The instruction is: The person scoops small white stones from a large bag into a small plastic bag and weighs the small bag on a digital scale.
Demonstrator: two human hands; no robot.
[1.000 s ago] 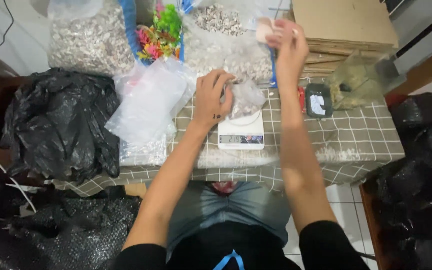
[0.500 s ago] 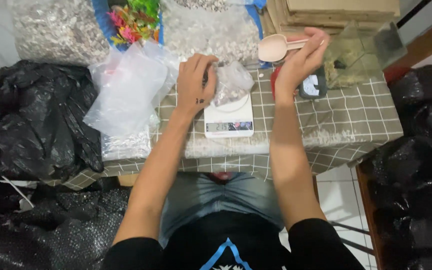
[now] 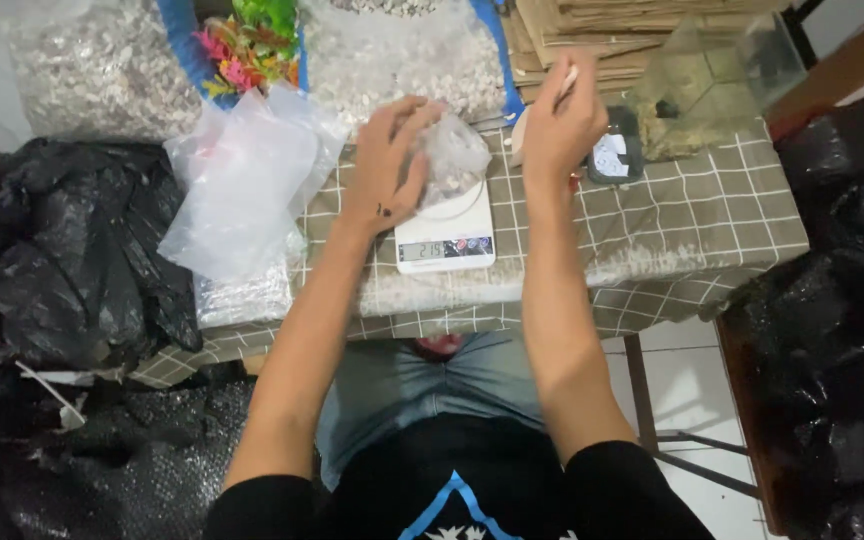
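A: Head view, hidden or unclear items?

B: Scale: white, on the checked tablecloth; its platform mostly covered by a small clear bag of pale gravel. Display lit, digits not catalogued. Spoon: only a pale handle shows above the fist; the bowl is hidden behind the hand. Glass tank: corner piece, contents murky, cut off at the top edge. Cardboard stack and large gravel bags: cut off at the top. Small dark gadget: partly hidden by the right wrist, kind unclear.

A: Left hand?

B: Left hand: fingers loosely spread and curled, resting on the left side of the small clear bag, holding its mouth. Thumb side hard to see.

A: Right hand?

B: Right hand: closed in a fist around the spoon handle, raised just right of the bag, above the tablecloth.

A: Surroundings, same view?

B: Empty clear bags: heap left of the scale. Black plastic sacks: left and right of the table. Plastic plants: bright colours, in a blue tub, top partly cut off.
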